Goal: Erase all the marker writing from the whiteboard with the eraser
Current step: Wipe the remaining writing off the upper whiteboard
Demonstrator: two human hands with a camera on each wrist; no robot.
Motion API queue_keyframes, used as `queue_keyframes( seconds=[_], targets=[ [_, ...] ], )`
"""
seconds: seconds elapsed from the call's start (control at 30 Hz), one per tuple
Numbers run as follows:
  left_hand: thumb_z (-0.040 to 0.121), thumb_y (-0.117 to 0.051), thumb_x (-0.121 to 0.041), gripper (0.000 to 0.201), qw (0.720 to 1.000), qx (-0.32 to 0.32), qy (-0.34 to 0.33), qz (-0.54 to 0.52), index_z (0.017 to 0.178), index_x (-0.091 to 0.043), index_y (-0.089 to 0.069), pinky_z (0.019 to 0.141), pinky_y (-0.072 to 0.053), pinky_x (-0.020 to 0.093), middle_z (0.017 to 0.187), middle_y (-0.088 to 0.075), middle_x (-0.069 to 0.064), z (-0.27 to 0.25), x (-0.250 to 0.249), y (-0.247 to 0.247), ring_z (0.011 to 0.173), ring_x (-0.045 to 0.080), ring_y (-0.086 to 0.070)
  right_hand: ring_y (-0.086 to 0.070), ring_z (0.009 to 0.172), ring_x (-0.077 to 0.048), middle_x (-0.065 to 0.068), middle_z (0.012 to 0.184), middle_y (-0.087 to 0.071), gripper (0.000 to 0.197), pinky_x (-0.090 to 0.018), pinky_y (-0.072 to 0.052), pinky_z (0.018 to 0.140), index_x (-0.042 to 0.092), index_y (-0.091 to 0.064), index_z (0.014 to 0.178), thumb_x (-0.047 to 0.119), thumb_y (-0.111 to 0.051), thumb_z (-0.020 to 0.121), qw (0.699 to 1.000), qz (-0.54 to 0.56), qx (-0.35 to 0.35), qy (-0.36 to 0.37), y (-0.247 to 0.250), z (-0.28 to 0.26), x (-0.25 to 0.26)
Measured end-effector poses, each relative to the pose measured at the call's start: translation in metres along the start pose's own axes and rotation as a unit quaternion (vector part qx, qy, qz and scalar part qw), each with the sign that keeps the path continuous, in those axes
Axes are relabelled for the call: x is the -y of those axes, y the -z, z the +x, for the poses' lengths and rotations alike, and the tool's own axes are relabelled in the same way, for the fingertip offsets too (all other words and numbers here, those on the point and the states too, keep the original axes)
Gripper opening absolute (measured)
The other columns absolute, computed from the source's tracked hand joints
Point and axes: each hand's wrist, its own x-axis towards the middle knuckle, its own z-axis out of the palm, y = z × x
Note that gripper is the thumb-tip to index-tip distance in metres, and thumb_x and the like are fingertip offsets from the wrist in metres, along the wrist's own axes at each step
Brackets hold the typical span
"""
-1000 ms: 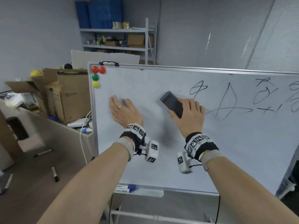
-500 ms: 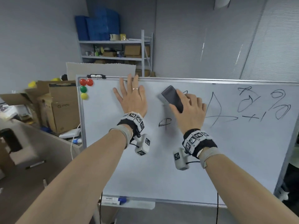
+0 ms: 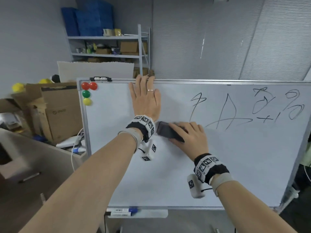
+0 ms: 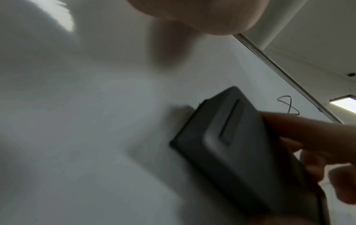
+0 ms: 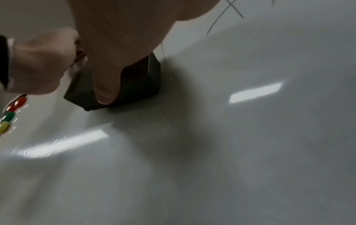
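Observation:
A white whiteboard [image 3: 218,165] on a stand fills the middle of the head view. Black marker writing [image 3: 228,111] covers its upper right part. My right hand [image 3: 190,137] grips a dark grey eraser [image 3: 166,130] and presses it flat on the board, left of the writing. The eraser [image 4: 240,152] shows close up in the left wrist view, and the eraser [image 5: 134,85] shows under my thumb in the right wrist view. My left hand [image 3: 144,96] lies flat on the board with its fingers straight, the fingertips over the top frame.
Red, green and yellow magnets [image 3: 86,93] stick at the board's top left corner. Markers [image 3: 121,211] lie on the tray under the board. Cardboard boxes [image 3: 55,111] and a low cabinet [image 3: 33,165] stand to the left, with a metal shelf [image 3: 109,47] behind.
My right hand has swept the eraser down and left, and the small mark in the board's middle is gone. My left hand has slid up to the top edge.

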Motion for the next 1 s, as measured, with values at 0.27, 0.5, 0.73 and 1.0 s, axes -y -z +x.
queue_keyframes(
  seconds=[0.27, 0.5, 0.73, 1.0],
  targets=[
    [0.099, -0.028, -0.031, 0.051, 1.0, 0.006, -0.003, 0.019, 0.146, -0.015, -0.043, 0.123, -0.007, 0.05, 0.15, -0.042, 0.004, -0.003, 0.003, 0.003, 0.147, 0.028, -0.028, -0.05, 0.092, -0.028, -0.004, 0.106, -0.063, 0.047, -0.04, -0.044, 0.084, 0.026, -0.066, 0.13, 0.041, -0.074, 0.087, 0.977, -0.008, -0.111, -0.184, 0.024, 0.018, -0.038],
    [0.102, -0.026, -0.036, 0.05, 0.999, 0.01, 0.016, 0.032, 0.144, -0.015, -0.043, 0.123, -0.007, 0.051, 0.151, -0.04, 0.005, -0.006, -0.011, 0.006, 0.148, 0.027, -0.025, -0.056, 0.089, -0.028, 0.001, 0.111, -0.066, 0.047, -0.04, -0.044, 0.074, 0.031, -0.069, 0.121, 0.04, -0.082, 0.077, 0.996, 0.054, 0.059, 0.043, 0.008, -0.033, -0.02],
    [0.101, -0.026, -0.035, 0.048, 0.998, -0.004, 0.049, 0.043, 0.14, -0.014, -0.045, 0.122, -0.007, 0.052, 0.15, -0.04, 0.006, -0.007, -0.022, 0.007, 0.148, 0.028, -0.023, -0.049, 0.093, -0.026, -0.003, 0.102, -0.06, 0.049, -0.036, -0.041, 0.085, 0.029, -0.066, 0.13, 0.047, -0.074, 0.085, 0.98, 0.008, -0.108, -0.168, 0.05, 0.049, -0.069],
    [0.1, -0.019, -0.035, 0.051, 0.997, 0.005, 0.043, 0.057, 0.142, -0.017, -0.042, 0.123, -0.004, 0.052, 0.151, -0.039, 0.002, -0.009, -0.02, 0.015, 0.148, 0.026, -0.023, -0.051, 0.094, -0.029, -0.004, 0.103, -0.058, 0.055, -0.041, -0.04, 0.082, 0.027, -0.065, 0.128, 0.043, -0.081, 0.079, 1.0, 0.021, -0.018, -0.015, 0.038, 0.062, -0.039]
  ],
)
